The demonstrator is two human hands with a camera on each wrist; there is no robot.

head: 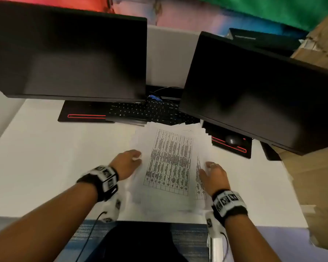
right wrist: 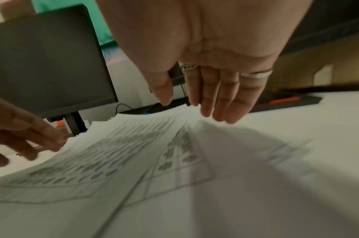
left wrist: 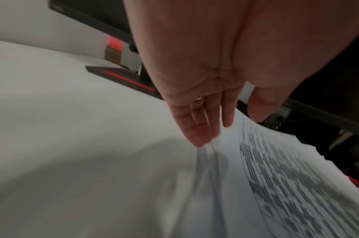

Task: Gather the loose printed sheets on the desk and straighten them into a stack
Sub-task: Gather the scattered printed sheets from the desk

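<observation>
Several white printed sheets (head: 169, 163) with dense tables lie fanned in a loose, uneven pile in the middle of the white desk (head: 45, 157). My left hand (head: 130, 161) is at the pile's left edge, its straight fingers (left wrist: 196, 133) touching the edges of the sheets (left wrist: 286, 185). My right hand (head: 213, 174) is at the pile's right edge with fingers (right wrist: 225, 103) straight over the sheets (right wrist: 117, 154). The other hand (right wrist: 21, 133) shows across the pile. Neither hand grips a sheet.
Two dark monitors (head: 68, 53) (head: 259, 95) hang over the back of the desk. A black keyboard (head: 144, 112) lies just behind the pile, and a mouse (head: 232, 139) sits on a black pad to its right. Cardboard boxes (head: 314, 167) stand at the right.
</observation>
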